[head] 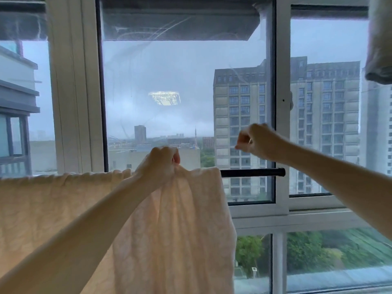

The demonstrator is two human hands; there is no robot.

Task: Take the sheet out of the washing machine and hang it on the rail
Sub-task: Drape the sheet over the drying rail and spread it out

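A pale cream sheet [53, 204] hangs over a black rail [252, 172] in front of the window and covers the rail's left part. Only the rail's right end shows bare. My left hand [158, 164] grips a bunched fold of the sheet at the rail's height, near the sheet's right edge. My right hand [257, 141] is above the bare rail, fingers curled, apart from the sheet; nothing shows in it.
A large window with white frames [282, 102] stands right behind the rail, with tall buildings outside. Another piece of grey-white fabric [379, 45] hangs at the top right corner.
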